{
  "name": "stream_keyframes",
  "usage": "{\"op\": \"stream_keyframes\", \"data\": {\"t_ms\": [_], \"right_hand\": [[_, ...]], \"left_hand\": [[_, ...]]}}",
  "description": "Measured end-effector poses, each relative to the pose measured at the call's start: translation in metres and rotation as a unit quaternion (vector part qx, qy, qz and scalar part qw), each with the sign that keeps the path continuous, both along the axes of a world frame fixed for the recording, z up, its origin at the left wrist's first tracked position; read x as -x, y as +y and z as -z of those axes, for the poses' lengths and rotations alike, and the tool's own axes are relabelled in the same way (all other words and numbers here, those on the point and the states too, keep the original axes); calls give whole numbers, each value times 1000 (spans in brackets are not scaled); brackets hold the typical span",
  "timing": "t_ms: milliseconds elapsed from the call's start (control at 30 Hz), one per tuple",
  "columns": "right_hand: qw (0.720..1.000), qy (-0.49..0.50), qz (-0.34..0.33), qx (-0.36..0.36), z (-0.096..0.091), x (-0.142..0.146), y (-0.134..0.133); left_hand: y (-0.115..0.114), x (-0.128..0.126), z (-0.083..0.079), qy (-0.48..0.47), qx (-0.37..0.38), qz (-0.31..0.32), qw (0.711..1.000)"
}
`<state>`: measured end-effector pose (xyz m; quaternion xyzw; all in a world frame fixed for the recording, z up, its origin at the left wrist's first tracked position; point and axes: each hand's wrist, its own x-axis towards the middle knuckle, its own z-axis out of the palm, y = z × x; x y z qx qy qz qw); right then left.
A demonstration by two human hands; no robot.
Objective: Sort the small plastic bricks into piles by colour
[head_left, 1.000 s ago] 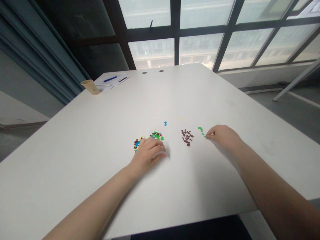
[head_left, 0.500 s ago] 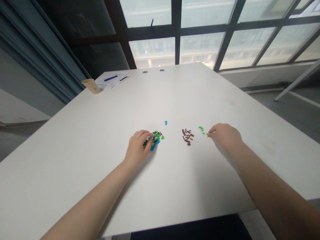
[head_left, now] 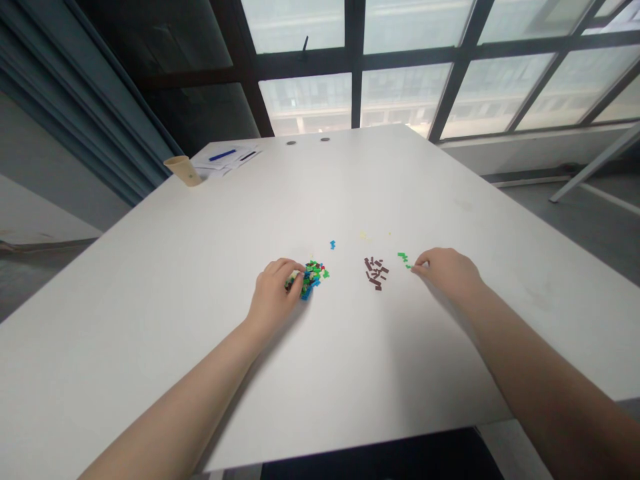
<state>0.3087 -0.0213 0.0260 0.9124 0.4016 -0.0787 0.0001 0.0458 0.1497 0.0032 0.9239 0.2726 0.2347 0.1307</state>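
Note:
A small heap of mixed coloured pieces (head_left: 311, 277) lies in the middle of the white table (head_left: 350, 373). My left hand (head_left: 273, 297) curls round the heap's left side, fingers bent and touching the pieces. To the right lies a group of brown pieces (head_left: 376, 272), then a few green pieces (head_left: 403, 258). My right hand (head_left: 447, 272) rests beside the green ones, thumb and forefinger pinched at the nearest one. A single blue piece (head_left: 332, 245) and faint yellow bits (head_left: 364, 236) lie farther back.
A paper cup (head_left: 184, 170) stands at the far left edge of the table, with papers and a blue pen (head_left: 223, 156) behind it. Large windows with dark frames run behind the table. A curtain hangs at the left.
My left hand has swept the spread-out heap together toward the right and now cups it from the left. My right hand has barely moved by the green pieces.

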Motion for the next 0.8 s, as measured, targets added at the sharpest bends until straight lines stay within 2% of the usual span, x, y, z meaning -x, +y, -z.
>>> {"op": "stream_keyframes", "data": {"t_ms": [267, 400, 533, 667, 800], "right_hand": [[999, 15, -38, 11, 4, -2, 0], [999, -18, -40, 30, 1, 3, 1], [998, -46, -33, 41, -2, 9, 2], [998, -35, -41, 15, -4, 13, 2], [998, -32, -39, 27, -2, 16, 3]], "left_hand": [[0, -1, 2, 18, 2, 32, 999], [-1, -2, 2, 30, 7, 59, 998], [-2, -3, 1, 37, 9, 61, 997], [-2, -3, 1, 33, 5, 61, 998], [0, -2, 3, 36, -1, 59, 998]]}}
